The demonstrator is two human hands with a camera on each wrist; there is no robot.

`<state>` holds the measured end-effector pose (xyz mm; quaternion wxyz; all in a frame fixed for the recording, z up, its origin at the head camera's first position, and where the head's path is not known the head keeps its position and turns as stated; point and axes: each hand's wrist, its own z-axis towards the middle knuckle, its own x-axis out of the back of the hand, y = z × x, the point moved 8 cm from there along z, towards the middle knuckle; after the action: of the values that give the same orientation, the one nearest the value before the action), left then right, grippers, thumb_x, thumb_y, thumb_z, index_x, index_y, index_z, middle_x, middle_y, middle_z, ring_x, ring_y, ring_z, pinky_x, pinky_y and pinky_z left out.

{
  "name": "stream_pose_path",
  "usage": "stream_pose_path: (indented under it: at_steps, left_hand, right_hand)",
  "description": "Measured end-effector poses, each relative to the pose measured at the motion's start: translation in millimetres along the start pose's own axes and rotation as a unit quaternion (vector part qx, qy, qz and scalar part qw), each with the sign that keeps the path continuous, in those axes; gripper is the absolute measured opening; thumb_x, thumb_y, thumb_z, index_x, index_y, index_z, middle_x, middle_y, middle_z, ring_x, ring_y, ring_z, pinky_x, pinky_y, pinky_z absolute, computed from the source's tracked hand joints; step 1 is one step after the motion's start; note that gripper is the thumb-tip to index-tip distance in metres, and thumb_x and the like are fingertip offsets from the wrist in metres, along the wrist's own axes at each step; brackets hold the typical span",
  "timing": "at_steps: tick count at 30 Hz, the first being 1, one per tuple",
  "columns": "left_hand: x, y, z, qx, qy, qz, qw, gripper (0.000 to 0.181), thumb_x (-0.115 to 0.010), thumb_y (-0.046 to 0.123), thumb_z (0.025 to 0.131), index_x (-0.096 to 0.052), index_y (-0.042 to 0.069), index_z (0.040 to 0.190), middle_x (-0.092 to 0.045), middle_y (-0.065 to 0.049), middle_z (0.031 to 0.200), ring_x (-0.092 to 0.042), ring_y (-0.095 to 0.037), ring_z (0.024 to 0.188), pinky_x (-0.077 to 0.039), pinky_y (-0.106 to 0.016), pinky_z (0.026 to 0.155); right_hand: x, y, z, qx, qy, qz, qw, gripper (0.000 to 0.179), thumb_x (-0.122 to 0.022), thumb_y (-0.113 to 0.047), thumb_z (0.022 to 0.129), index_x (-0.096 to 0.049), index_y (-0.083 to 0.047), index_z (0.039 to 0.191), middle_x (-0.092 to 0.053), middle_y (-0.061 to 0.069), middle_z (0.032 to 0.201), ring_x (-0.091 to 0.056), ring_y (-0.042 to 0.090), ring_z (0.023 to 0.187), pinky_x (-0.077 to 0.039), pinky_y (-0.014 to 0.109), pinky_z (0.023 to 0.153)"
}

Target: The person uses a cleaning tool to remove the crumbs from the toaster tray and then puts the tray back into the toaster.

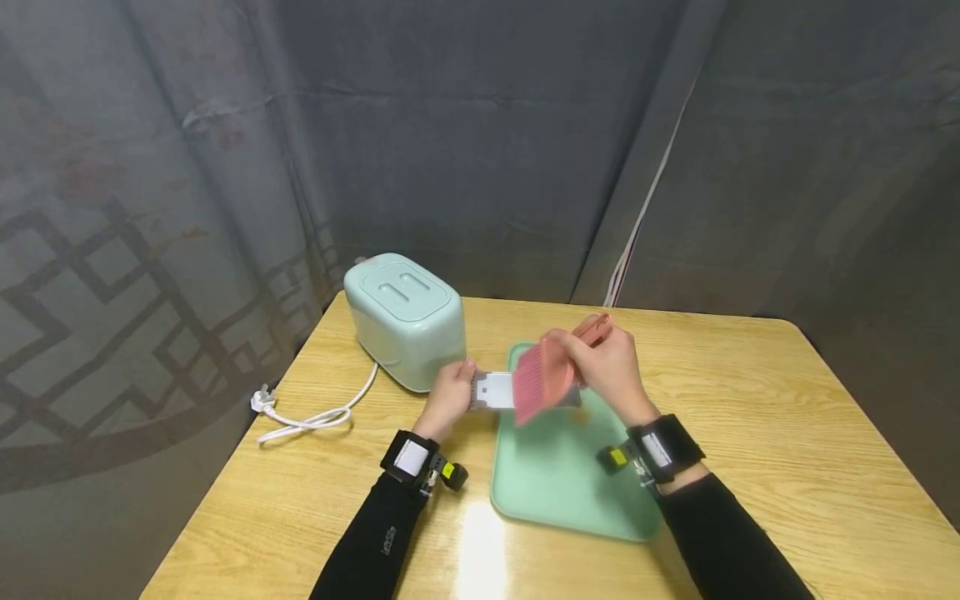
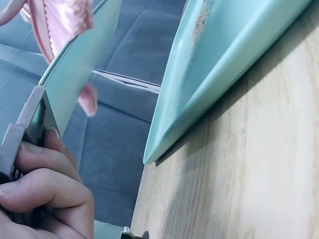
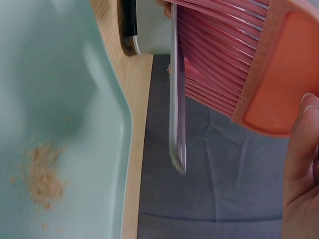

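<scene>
My left hand (image 1: 447, 398) grips one end of a flat metal crumb tray (image 1: 493, 392), fingers curled round its grey edge in the left wrist view. The crumb tray is held above the green tray (image 1: 562, 492). In my right hand (image 1: 611, 371) is a pink brush with an orange-pink handle (image 1: 558, 372), its bristles (image 3: 219, 59) against the face of the crumb tray in the right wrist view. A small heap of brown crumbs (image 3: 45, 177) lies on the green tray below.
A pale green toaster (image 1: 420, 337), its lid on, stands at the back left beside my left hand. Its white cord (image 1: 322, 419) and plug (image 1: 262, 400) lie on the wooden table (image 1: 787, 467). A grey curtain (image 1: 465, 167) hangs behind the table.
</scene>
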<state>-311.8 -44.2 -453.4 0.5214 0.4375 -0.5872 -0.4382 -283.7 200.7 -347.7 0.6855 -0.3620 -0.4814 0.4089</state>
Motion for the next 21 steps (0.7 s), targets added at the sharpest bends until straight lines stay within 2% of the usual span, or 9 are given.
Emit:
stream_pose_path:
  at_steps: [4, 12, 21]
  left_hand:
    - [0.5, -3.2, 0.8, 0.005, -0.003, -0.006, 1.0000, 0.039, -0.041, 0.025, 0.111, -0.063, -0.006, 0.118, -0.064, -0.016, 0.105, -0.060, -0.022, 0.086, -0.052, -0.030, 0.069]
    - [2.9, -8.6, 0.2, 0.016, -0.003, -0.015, 0.9998, 0.040, -0.040, 0.026, 0.111, -0.062, -0.006, 0.121, -0.063, -0.016, 0.106, -0.060, -0.022, 0.086, -0.053, -0.030, 0.069]
    - [6.6, -5.6, 2.7, 0.013, 0.007, -0.006, 0.9999, 0.038, -0.040, 0.026, 0.111, -0.064, -0.003, 0.116, -0.063, -0.015, 0.106, -0.059, -0.022, 0.086, -0.051, -0.030, 0.069]
  right_hand:
    - [8.2, 2.6, -2.1, 0.001, 0.005, 0.002, 1.0000, 0.044, -0.081, -0.039, 0.087, -0.061, -0.001, 0.080, -0.055, 0.006, 0.053, -0.054, 0.022, 0.040, -0.046, 0.030, 0.038]
    - [27.0, 13.6, -4.9, 0.006, 0.045, -0.013, 0.9989, 0.048, -0.081, -0.047, 0.085, -0.061, -0.005, 0.078, -0.056, 0.009, 0.052, -0.055, 0.032, 0.041, -0.044, 0.031, 0.035]
    - [42.9, 11.9, -5.6, 0.016, 0.085, -0.044, 0.9953, 0.052, -0.080, -0.051, 0.084, -0.062, -0.004, 0.074, -0.059, 0.009, 0.054, -0.055, 0.023, 0.038, -0.044, 0.029, 0.035]
